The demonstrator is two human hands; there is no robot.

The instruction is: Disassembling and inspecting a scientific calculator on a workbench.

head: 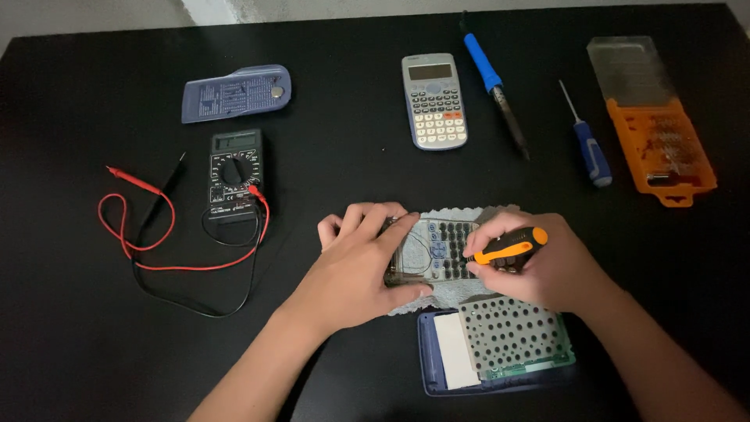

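An opened calculator shell with its rubber keypad showing lies on a grey cloth in the middle of the black table. My left hand grips the shell's left end and holds it down. In my right hand is an orange-and-black screwdriver, its tip resting at the shell's right part. Just in front of the cloth, a green circuit board with many round contacts lies on a blue calculator back cover.
At the back stand a whole grey calculator, a blue slide cover with a coin cell, a blue soldering iron, a small blue screwdriver and an orange bit case. A black multimeter with red and black leads lies at left.
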